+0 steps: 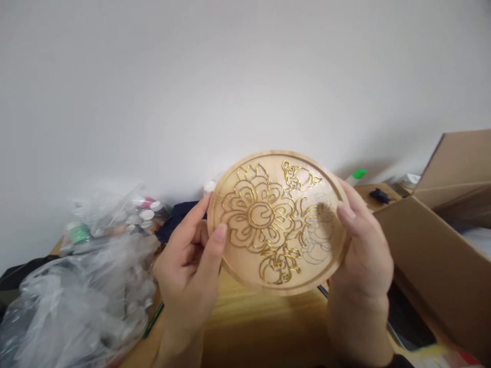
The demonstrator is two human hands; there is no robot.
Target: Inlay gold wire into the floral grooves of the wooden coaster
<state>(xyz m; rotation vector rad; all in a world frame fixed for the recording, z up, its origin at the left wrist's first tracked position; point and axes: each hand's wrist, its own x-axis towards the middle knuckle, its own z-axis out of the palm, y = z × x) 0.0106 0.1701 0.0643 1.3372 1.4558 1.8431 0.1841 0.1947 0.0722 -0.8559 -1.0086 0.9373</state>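
Observation:
A round wooden plaque (pixel 240 273) with a raised rim is held up over the table, its face turned toward me. Gold outlines form a large flower, leaves and smaller motifs on it; at the right, part of the drawing shows only thin grey lines. My left hand (pixel 192 260) grips the left edge, thumb on the face and fingers behind. Around the right edge, my right hand (pixel 362 245) is closed in the same way, its thumb resting on the rim. The fingers behind the plaque are partly hidden.
Crumpled clear plastic bags (pixel 84 301) lie at the left, near small lidded jars (pixel 148 214). A green pencil-like stick (pixel 153 321) rests beside them. At the right stands an open cardboard box (pixel 433 255), with a dark flat phone-like object (pixel 408 317) before it. Behind is a pale wall (pixel 245 76).

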